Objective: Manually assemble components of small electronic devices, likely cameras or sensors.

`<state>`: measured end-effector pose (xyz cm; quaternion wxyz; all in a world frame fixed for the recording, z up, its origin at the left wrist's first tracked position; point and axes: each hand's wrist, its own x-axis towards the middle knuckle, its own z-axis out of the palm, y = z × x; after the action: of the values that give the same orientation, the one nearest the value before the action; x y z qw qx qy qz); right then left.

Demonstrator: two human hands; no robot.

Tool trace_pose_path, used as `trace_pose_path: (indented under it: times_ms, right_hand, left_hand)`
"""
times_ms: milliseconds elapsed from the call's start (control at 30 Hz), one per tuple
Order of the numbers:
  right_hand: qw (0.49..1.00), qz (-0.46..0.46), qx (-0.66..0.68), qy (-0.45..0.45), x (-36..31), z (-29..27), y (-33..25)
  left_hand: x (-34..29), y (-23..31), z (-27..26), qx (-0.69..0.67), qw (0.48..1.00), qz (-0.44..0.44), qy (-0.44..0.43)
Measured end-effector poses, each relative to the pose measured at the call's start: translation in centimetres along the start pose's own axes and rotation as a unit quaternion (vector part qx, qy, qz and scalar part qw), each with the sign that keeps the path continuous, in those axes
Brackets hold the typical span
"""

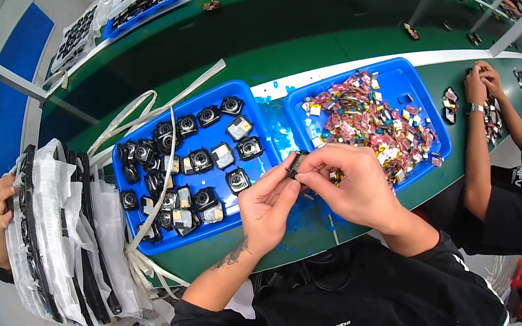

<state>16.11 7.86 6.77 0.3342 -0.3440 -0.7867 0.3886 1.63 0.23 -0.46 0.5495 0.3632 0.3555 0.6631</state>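
Between the two blue trays, my left hand (pixel 269 204) and my right hand (pixel 354 182) meet, both closed with fingertips on one small black plastic part (pixel 297 164). Fingers cover much of it, so its exact kind does not show. To the left, a blue tray (pixel 256 105) holds several black square housings (pixel 237 181) with round, lens-like centres, some lying with their pale backs up. The blue tray (pixel 438 126) on the right carries a heap of small circuit pieces (pixel 372 124) in pink, yellow and white, partly behind my right hand.
Wrapped stacks of black parts (pixel 59 238) stand at the far left, beside a person. Loose white straps (pixel 162 193) lie across the left tray. A green conveyor belt (pixel 266 31) runs beyond the trays. On the right, a co-worker (pixel 513 183) handles parts at the same bench.
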Motion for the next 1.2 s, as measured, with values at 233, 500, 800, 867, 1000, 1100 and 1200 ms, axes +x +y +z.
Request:
trace_pose_path:
  times_ms: [233,500,800,867,1000,1100,1200]
  right_hand:
    - [0.997,0.066,0.025,-0.045,0.2,-0.7,-0.1]
    - [0.999,-0.006,-0.046,-0.006,0.7,-0.1,1.9]
    - [0.983,0.073,0.164,-0.049,-1.7,0.6,3.1]
    - [0.981,0.085,0.17,-0.031,-1.7,0.5,2.8]
    - [0.951,0.136,0.276,-0.024,-1.3,0.0,2.0]
    - [0.937,0.161,0.299,-0.085,-1.4,-0.7,2.3]
    - [0.91,0.133,0.384,-0.09,-0.8,-1.2,2.6]
  left_hand:
    - [-0.2,0.4,0.2,0.059,0.998,-0.002,-0.002]
    - [0.3,0.3,-0.4,0.047,0.999,-0.018,0.004]
    - [1.5,0.9,0.9,-0.042,0.995,0.04,0.084]
    - [1.4,1.9,-0.6,0.143,0.986,0.08,0.013]
    - [1.7,3.1,-0.7,0.365,0.917,0.153,-0.049]
    - [1.6,3.4,-1.1,0.407,0.888,0.206,-0.061]
    - [1.5,3.1,-1.4,0.392,0.894,0.195,-0.095]
